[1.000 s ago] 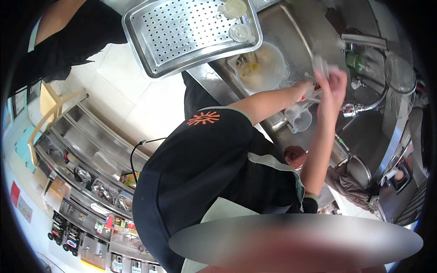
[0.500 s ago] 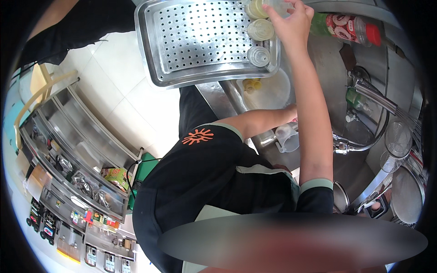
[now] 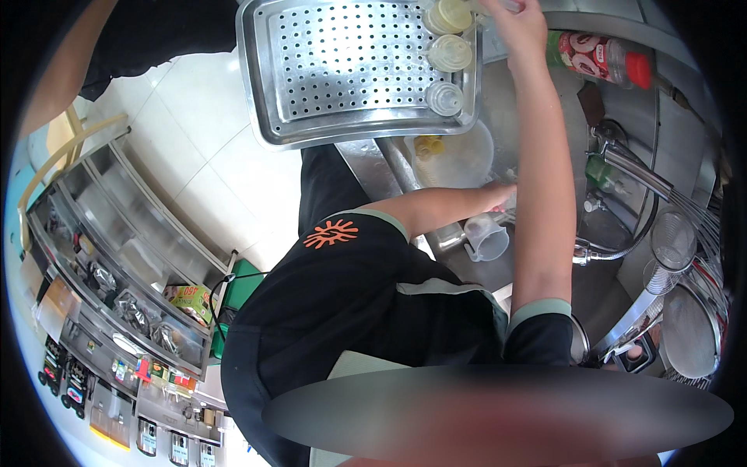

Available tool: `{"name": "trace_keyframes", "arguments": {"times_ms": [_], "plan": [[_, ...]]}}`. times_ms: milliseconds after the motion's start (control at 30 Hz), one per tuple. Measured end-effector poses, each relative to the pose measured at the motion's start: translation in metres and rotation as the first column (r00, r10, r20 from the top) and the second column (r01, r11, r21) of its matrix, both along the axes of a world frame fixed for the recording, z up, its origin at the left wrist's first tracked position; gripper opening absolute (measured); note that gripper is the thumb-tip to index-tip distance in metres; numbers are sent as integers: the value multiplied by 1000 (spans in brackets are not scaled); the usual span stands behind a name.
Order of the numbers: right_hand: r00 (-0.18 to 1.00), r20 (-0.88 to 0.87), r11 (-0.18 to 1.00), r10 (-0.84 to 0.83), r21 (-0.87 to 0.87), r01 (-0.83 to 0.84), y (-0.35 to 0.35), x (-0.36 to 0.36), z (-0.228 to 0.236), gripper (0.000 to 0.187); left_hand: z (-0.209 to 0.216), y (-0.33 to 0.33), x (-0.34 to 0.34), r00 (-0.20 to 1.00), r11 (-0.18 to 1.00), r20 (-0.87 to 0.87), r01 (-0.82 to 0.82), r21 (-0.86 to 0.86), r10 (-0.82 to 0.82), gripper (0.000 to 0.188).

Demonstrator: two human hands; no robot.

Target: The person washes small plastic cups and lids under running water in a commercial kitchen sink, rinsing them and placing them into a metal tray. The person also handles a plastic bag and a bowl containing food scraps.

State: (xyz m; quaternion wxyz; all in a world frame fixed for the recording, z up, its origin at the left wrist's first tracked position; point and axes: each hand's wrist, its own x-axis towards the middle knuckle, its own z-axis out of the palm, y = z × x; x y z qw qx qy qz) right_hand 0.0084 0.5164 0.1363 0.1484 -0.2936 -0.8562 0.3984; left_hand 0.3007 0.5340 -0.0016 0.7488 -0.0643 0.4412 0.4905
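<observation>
At the top edge, my right hand [image 3: 520, 22] is closed around something clear, partly cut off by the frame. It is just right of a perforated metal tray [image 3: 268, 128]. Along the tray's right side stand three clear squeeze bottles: a pale yellow one [image 3: 450, 15] farthest, a cloudy one [image 3: 450, 53], and a clear one [image 3: 445, 99] nearest. My left hand [image 3: 499, 196] is over the sink, its fingers mostly hidden behind my right forearm. Close to it are a clear plastic jug [image 3: 488, 240] and a whitish round container [image 3: 471, 156] with small yellow pieces [image 3: 429, 145] in it.
A plastic bottle with a red cap [image 3: 638, 70] lies beyond the sink. A spray hose [image 3: 646, 171], a green bottle [image 3: 601, 173] and hanging strainers [image 3: 674, 237] line the right. Steel shelving [image 3: 156, 265] stands left. Another person's arm [image 3: 66, 66] shows at upper left.
My right hand has moved right, off the pale yellow bottle at the tray's far right corner. That bottle stays in the tray. My left hand has shifted slightly right.
</observation>
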Motion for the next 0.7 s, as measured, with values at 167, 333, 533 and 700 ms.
{"name": "trace_keyframes", "arguments": {"times_ms": [167, 333, 533, 700], "plan": [[994, 56, 995, 92, -47, -89, -4, 6, -8, 35, -6, 6, -3, 999, 999, 32, -34, 37, 33, 51], [954, 209, 945, 213, 206, -256, -15, 11, -7, 38, -9, 15, -7, 998, 997, 56, -42, 59, 38, 50], [928, 287, 896, 239, 304, -325, -27, 23, -12, 57, -10, 24, -13, 995, 996, 83, -60, 71, 55, 48], [936, 272, 764, 224, 547, -342, -39, 32, -1, 65, -1, 26, -12, 993, 995, 104, -61, 79, 52, 46]]}}
